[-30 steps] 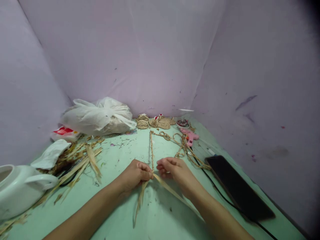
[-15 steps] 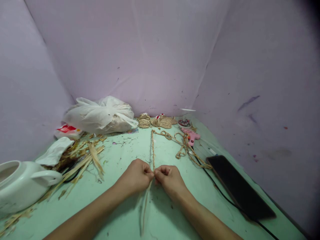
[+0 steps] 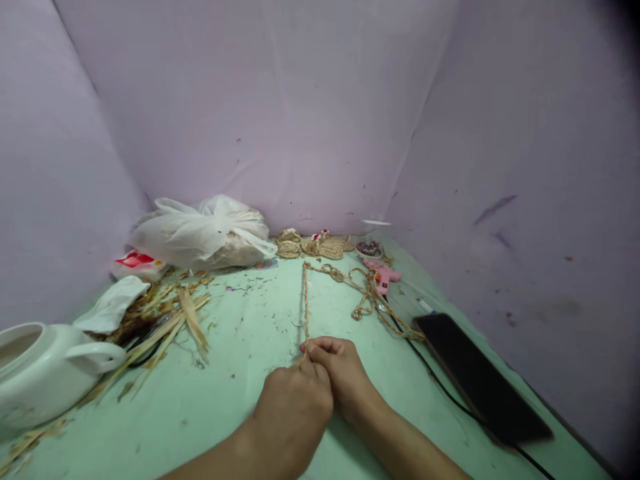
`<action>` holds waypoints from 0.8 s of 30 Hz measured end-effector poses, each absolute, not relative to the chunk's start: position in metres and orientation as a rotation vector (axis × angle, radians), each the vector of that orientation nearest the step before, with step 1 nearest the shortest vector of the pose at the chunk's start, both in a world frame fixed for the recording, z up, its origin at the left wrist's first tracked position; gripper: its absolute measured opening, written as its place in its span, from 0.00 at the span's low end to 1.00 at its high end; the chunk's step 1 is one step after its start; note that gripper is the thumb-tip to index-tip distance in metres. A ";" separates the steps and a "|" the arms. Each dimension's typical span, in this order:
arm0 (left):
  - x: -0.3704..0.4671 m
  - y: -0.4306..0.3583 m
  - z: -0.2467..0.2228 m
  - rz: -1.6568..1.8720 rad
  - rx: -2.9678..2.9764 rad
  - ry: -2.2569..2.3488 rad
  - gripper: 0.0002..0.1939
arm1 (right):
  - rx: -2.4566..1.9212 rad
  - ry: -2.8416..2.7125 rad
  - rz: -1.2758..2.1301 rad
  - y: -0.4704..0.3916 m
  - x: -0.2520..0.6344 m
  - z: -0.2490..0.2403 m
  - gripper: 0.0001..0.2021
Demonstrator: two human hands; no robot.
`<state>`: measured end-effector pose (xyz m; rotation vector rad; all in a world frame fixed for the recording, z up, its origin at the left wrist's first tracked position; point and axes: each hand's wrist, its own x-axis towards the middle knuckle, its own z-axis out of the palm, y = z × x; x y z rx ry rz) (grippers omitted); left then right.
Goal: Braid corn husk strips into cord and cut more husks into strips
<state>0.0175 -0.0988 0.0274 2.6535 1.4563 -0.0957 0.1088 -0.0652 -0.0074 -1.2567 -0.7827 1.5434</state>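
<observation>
A thin tan braided cord (image 3: 307, 300) runs straight toward me over the green table, and its far part bends right into loose loops. At its near end my right hand (image 3: 337, 367) pinches the cord between thumb and fingers. My left hand (image 3: 297, 407) is closed just below and in front of the right one, its back toward me, touching the right hand. The left fingertips and the loose strands beneath them are hidden behind that hand.
Dried strips (image 3: 190, 317), a white pot (image 3: 45, 373) and a plastic bag (image 3: 205, 233) lie left. Woven pieces (image 3: 325, 248) and a small dish (image 3: 369, 249) sit at the back. A pink glue gun (image 3: 383, 275), black cable (image 3: 435, 377) and phone (image 3: 480, 377) are right.
My left hand has moved nearer to me and rightward, turning its back up and now covering the loose strands. My right hand stays at the cord, slightly lower.
</observation>
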 end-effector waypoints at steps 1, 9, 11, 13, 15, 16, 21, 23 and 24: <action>0.015 -0.098 0.032 -0.087 2.640 1.417 0.21 | -1.248 -0.790 1.547 -0.065 0.109 -0.007 0.06; -0.014 -0.052 0.058 0.468 1.529 1.628 0.10 | -1.235 -0.983 1.490 -0.062 0.110 -0.012 0.11; -0.016 -0.043 0.047 0.394 1.180 1.349 0.14 | -1.184 -1.031 1.483 -0.062 0.110 -0.014 0.12; -0.015 -0.040 0.034 0.339 1.037 1.137 0.10 | -1.156 -1.093 1.481 -0.061 0.111 -0.016 0.12; -0.014 -0.040 0.025 0.340 1.044 1.097 0.06 | -1.165 -1.186 1.472 -0.060 0.115 -0.016 0.13; -0.013 -0.041 0.021 0.352 1.083 1.132 0.05 | -1.172 -1.249 1.468 -0.059 0.117 -0.015 0.12; -0.007 -0.045 0.018 0.366 1.389 1.425 0.04 | -1.216 -1.603 1.405 -0.055 0.129 -0.010 0.10; -0.004 -0.046 0.017 0.358 1.454 1.540 0.04 | -1.258 -1.783 1.245 -0.056 0.132 -0.007 0.09; -0.002 -0.047 0.015 0.378 1.500 1.592 0.04 | -1.282 -1.889 1.101 -0.058 0.133 -0.005 0.08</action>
